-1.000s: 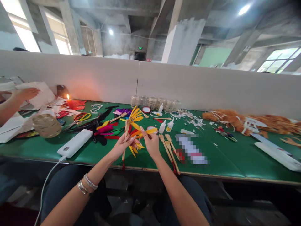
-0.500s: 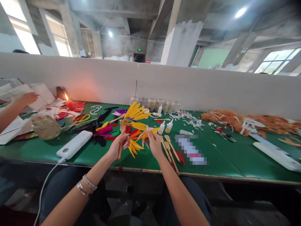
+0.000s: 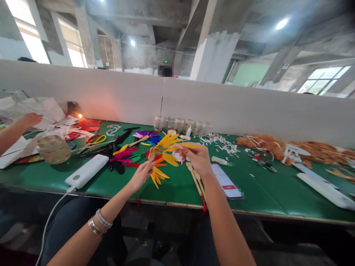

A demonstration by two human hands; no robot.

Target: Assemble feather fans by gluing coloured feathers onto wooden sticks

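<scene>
Since we last looked, the right hand (image 3: 198, 160) has risen to pinch a yellow feather (image 3: 191, 146); we find the left hand (image 3: 141, 176) clamped on a wooden stick (image 3: 151, 155).

Raw concrete ceiling beams (image 3: 155, 22) and a rough pillar (image 3: 215, 55) rise behind a long white partition (image 3: 91, 96) — daylight floods the windows (image 3: 73, 46), and a ceiling lamp (image 3: 282, 24) glows above the green table (image 3: 257, 195).

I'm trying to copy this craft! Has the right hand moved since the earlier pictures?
Yes. The right hand has moved rightward and closer to the row of glass jars, so it is now off to their right instead of straight below them.
</scene>
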